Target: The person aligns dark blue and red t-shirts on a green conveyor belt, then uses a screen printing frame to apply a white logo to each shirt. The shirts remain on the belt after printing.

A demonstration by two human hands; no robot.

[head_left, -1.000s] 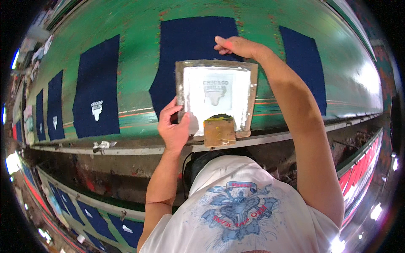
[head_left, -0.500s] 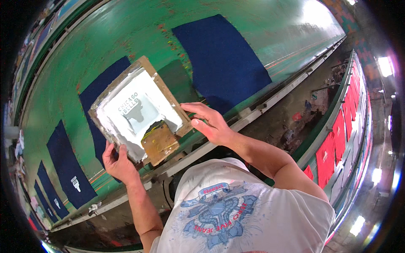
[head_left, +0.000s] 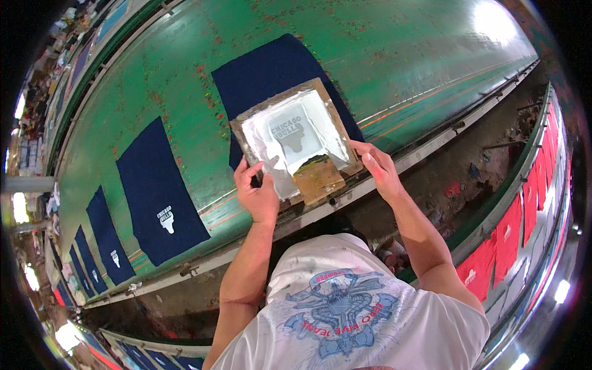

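My left hand (head_left: 258,196) and my right hand (head_left: 381,169) grip opposite sides of a screen-printing frame (head_left: 340,118). It has a wooden rim, white ink round the inside and a lettered design with an animal head in its mesh. A wooden squeegee (head_left: 319,184), stained dark and yellow along one edge, rests inside at the side nearest me. The frame lies over the near part of a navy fabric piece (head_left: 265,71); whether they touch I cannot tell. Left of it, another navy piece (head_left: 154,179) bears a white print near its lower end.
The long green table (head_left: 419,74) is speckled with paint, and a metal rail (head_left: 425,151) runs along its near edge. Several more navy pieces (head_left: 106,225) lie farther left. Beyond a littered gap at right, red pieces (head_left: 507,237) lie on another table.
The frame has moved right, from between two navy pieces to over the right-hand one, and turned straighter. Both hands travelled with it. The piece at left now shows a white print.
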